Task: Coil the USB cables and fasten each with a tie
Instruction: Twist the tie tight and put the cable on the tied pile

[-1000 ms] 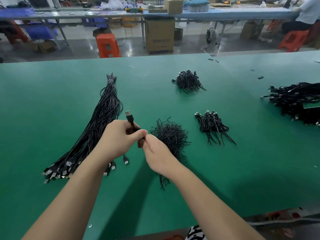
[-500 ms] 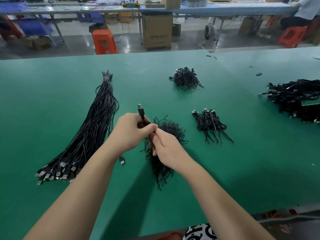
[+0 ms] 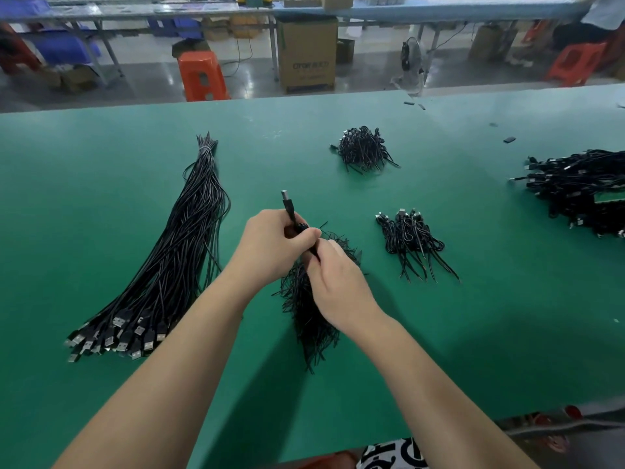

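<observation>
My left hand (image 3: pixel 270 247) grips a black USB cable (image 3: pixel 289 206) above the green table; its plug sticks up past my fingers. My right hand (image 3: pixel 333 280) pinches the same cable just below my left thumb. Most of the cable is hidden inside both hands. Under my hands lies a heap of black wire ties (image 3: pixel 309 316). A long bundle of straight USB cables (image 3: pixel 176 262) lies to the left, plugs toward me. A small group of coiled, tied cables (image 3: pixel 411 240) sits to the right.
Another pile of coiled cables (image 3: pixel 363 150) lies farther back, and a large heap of cables (image 3: pixel 581 191) sits at the right edge. Small black bits (image 3: pixel 509 139) dot the far right of the green table (image 3: pixel 101 184). Beyond it stand an orange stool (image 3: pixel 201 76) and a cardboard box (image 3: pixel 306 55).
Both hands have lifted slightly and shifted right over the tie heap, still holding the cable. The loose plug that dangled below my left hand is no longer visible.
</observation>
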{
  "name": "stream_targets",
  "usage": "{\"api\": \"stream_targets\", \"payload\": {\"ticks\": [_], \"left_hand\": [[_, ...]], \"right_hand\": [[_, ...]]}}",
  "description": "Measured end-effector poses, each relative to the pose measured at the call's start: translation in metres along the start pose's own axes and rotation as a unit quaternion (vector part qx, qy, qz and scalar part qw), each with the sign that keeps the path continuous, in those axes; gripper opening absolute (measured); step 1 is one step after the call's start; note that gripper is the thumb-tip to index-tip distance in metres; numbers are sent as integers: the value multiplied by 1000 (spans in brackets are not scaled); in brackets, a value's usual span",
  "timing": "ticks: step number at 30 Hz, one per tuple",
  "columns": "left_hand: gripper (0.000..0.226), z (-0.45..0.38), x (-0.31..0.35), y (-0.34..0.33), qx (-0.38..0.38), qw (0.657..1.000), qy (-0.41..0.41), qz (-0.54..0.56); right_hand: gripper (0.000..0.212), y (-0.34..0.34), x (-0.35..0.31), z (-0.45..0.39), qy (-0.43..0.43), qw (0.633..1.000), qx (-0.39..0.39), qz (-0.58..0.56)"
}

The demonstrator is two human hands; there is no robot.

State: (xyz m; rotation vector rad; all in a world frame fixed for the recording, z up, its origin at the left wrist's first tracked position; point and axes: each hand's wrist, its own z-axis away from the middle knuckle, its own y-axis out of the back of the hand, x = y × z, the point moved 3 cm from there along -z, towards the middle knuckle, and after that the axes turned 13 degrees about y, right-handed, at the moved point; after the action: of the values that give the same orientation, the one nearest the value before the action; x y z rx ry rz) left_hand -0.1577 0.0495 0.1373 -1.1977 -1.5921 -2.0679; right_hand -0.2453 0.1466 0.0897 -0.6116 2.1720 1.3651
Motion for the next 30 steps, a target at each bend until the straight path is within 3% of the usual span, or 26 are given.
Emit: {"api": "stream_targets", "payload": {"ticks": [3, 8, 14, 16, 18, 19, 21, 23, 27, 30], "left_hand": [[20, 0, 0, -2, -17, 1000, 6, 6], [18, 1, -5, 0, -45, 998, 6, 45], [13, 1, -12, -1, -70, 994, -32, 72], [11, -1, -21, -4, -141, 971, -17, 190], [22, -6, -37, -6, -214, 917, 29, 335], [26, -12, -49, -8, -205, 920, 54, 331], [18, -27, -79, -14, -89, 981, 95, 142], [17, -39, -104, -23, -3, 990, 129, -50], [24, -52, -135, -53, -25, 977, 165, -134], [14, -55, -147, -62, -19, 970, 190, -151]], "right_hand": [[27, 1, -1, 2, 28, 993, -6, 117], [22, 7, 0, -1, -10, 999, -23, -21], [30, 3, 4, -3, -43, 996, -24, -79], [28, 3, 6, -5, -39, 995, 1, -87], [27, 4, 12, -5, -53, 993, 22, -101], [28, 3, 17, -5, -66, 991, 25, -110], [30, 0, 25, -4, -96, 985, 22, -142], [32, -4, 31, -2, -127, 971, 26, -202], [31, -6, 34, -1, -170, 950, 47, -258], [30, -6, 35, 0, -177, 948, 46, -262]]}}
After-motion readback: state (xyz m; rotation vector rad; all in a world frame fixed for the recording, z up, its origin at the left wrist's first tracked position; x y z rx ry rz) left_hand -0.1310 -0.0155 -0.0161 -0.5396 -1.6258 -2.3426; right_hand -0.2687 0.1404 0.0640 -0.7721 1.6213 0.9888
